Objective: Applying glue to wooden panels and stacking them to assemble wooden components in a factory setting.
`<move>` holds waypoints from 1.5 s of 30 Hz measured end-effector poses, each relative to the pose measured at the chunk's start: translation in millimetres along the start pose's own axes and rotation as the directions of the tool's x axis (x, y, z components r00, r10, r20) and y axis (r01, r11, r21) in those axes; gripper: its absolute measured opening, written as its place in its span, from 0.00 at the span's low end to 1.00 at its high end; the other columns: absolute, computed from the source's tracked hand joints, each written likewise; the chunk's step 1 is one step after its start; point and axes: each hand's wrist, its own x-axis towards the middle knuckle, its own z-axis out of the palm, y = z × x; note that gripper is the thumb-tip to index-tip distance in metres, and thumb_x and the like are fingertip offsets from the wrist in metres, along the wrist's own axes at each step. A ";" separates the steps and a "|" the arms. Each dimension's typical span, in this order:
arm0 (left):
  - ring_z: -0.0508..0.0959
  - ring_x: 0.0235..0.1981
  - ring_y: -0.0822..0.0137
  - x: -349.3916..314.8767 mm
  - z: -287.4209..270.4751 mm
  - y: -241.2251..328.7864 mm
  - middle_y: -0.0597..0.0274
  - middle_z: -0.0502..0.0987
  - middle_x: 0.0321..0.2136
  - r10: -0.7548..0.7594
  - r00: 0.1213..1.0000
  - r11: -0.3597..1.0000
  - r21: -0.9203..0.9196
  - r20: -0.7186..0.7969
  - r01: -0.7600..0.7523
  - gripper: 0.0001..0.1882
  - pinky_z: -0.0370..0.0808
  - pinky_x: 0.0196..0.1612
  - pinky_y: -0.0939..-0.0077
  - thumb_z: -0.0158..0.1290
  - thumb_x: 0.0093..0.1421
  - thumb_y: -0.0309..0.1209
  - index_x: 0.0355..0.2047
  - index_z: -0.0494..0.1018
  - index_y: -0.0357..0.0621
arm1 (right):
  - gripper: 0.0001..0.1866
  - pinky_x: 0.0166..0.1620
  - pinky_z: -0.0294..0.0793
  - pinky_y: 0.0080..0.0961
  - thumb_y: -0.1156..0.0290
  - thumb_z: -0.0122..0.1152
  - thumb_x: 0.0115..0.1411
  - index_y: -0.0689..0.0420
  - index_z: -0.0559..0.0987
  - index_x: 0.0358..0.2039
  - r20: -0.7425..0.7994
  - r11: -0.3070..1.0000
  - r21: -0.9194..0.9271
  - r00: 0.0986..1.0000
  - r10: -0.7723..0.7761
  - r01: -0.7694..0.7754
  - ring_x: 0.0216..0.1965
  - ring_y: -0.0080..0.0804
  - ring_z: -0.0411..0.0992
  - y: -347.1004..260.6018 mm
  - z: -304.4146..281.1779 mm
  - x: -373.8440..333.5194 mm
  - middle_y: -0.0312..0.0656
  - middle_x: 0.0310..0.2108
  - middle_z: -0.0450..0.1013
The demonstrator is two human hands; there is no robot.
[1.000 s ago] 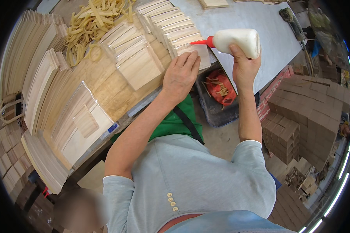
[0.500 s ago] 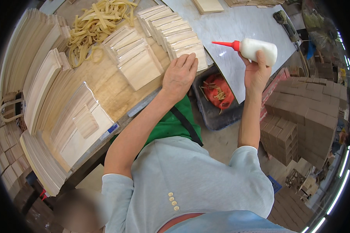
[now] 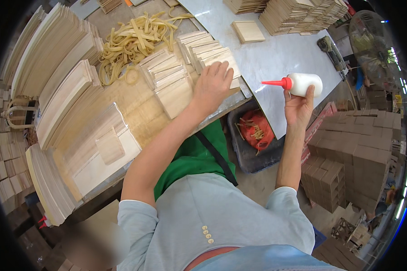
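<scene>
My right hand (image 3: 299, 108) grips a white squeeze bottle (image 3: 306, 84) with a red nozzle, held sideways above the metal-grey tabletop. The nozzle points left. My left hand (image 3: 212, 88) lies over the near end of a row of overlapping thin wooden boards (image 3: 206, 50), its fingers curled on the end board. The thumb is hidden beneath the hand. Just left of it, a second overlapping row of wooden boards (image 3: 174, 92) lies on the wooden worktop (image 3: 142, 108).
A heap of yellowish bands (image 3: 133, 38) lies behind the boards. Tall stacks of wooden strips (image 3: 61, 49) line the left. Far right stand more stacked boards (image 3: 303, 16) and a small pile (image 3: 248, 31). Below the table gap, a dark bin (image 3: 244, 158) holds a red bag (image 3: 257, 131).
The view has tilted up, showing more of the far table. My left fingers are now more curled over the board row. My right hand still holds the bottle, which is more nearly level.
</scene>
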 end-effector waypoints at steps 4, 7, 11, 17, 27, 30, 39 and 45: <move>0.71 0.47 0.54 -32.1 -27.2 25.1 0.54 0.72 0.45 0.024 0.999 0.981 -0.193 -0.035 -0.030 0.22 0.70 0.49 0.62 0.59 0.44 0.26 0.42 0.73 0.37 | 0.27 0.48 0.78 0.44 0.53 0.52 0.65 0.59 0.63 0.56 0.056 0.994 -0.018 0.993 0.107 -0.106 0.50 0.52 0.71 4.5 23.0 11.1 0.53 0.51 0.69; 0.72 0.46 0.53 -76.7 -53.3 46.3 0.54 0.73 0.44 -0.041 0.989 0.879 -0.465 0.145 0.105 0.20 0.70 0.48 0.62 0.60 0.47 0.25 0.43 0.73 0.38 | 0.28 0.43 0.79 0.42 0.50 0.50 0.66 0.58 0.63 0.57 0.070 0.981 -0.104 0.982 0.174 -0.166 0.44 0.52 0.74 13.3 47.4 27.5 0.53 0.45 0.72; 0.74 0.45 0.54 -155.6 -80.5 57.5 0.54 0.75 0.42 -0.197 0.882 0.646 -0.620 0.427 0.445 0.19 0.72 0.48 0.65 0.58 0.54 0.27 0.47 0.73 0.40 | 0.29 0.36 0.80 0.36 0.52 0.54 0.64 0.63 0.65 0.55 0.202 0.865 -0.396 0.890 0.410 -0.309 0.38 0.44 0.76 27.1 100.9 48.3 0.51 0.40 0.72; 0.75 0.45 0.53 -236.0 -127.6 52.7 0.53 0.76 0.43 -0.622 0.579 0.376 -0.447 0.528 0.812 0.18 0.72 0.48 0.66 0.57 0.54 0.26 0.47 0.74 0.39 | 0.34 0.35 0.77 0.27 0.56 0.67 0.52 0.65 0.68 0.53 0.477 0.429 -0.867 0.665 0.574 0.252 0.37 0.34 0.75 63.6 192.1 48.8 0.46 0.40 0.72; 0.74 0.46 0.53 -257.0 -133.3 54.6 0.51 0.75 0.44 -0.768 0.548 0.409 -0.404 0.332 0.818 0.19 0.71 0.50 0.66 0.56 0.57 0.27 0.49 0.72 0.38 | 0.30 0.43 0.76 0.42 0.69 0.66 0.45 0.57 0.73 0.52 0.435 -0.049 0.150 -0.022 0.900 0.987 0.45 0.49 0.74 220.4 307.1 -51.1 0.53 0.42 0.74; 0.73 0.49 0.51 -268.9 -136.2 60.9 0.50 0.74 0.45 -0.764 0.549 0.393 -0.430 0.339 0.813 0.19 0.69 0.52 0.64 0.55 0.57 0.28 0.50 0.72 0.38 | 0.28 0.42 0.76 0.42 0.71 0.69 0.42 0.58 0.77 0.47 0.180 -0.076 0.312 0.019 0.983 0.947 0.44 0.48 0.76 257.5 330.7 -82.2 0.51 0.39 0.77; 0.77 0.46 0.57 -372.2 -166.8 60.3 0.53 0.77 0.45 -0.982 0.187 0.160 -0.522 -0.001 0.838 0.16 0.71 0.50 0.68 0.56 0.57 0.25 0.47 0.75 0.38 | 0.22 0.38 0.77 0.40 0.71 0.73 0.36 0.60 0.83 0.36 0.132 -0.202 0.427 0.161 0.978 0.882 0.40 0.46 0.78 306.0 354.1 -87.6 0.48 0.35 0.79; 0.76 0.43 0.67 -494.0 -132.1 58.5 0.55 0.78 0.42 -0.908 -0.418 -0.309 -0.697 0.015 0.647 0.16 0.71 0.48 0.73 0.52 0.61 0.29 0.47 0.74 0.32 | 0.27 0.52 0.70 0.40 0.69 0.69 0.46 0.58 0.76 0.50 0.419 -0.199 0.275 0.069 0.905 0.941 0.52 0.46 0.70 292.4 344.7 -73.0 0.49 0.48 0.73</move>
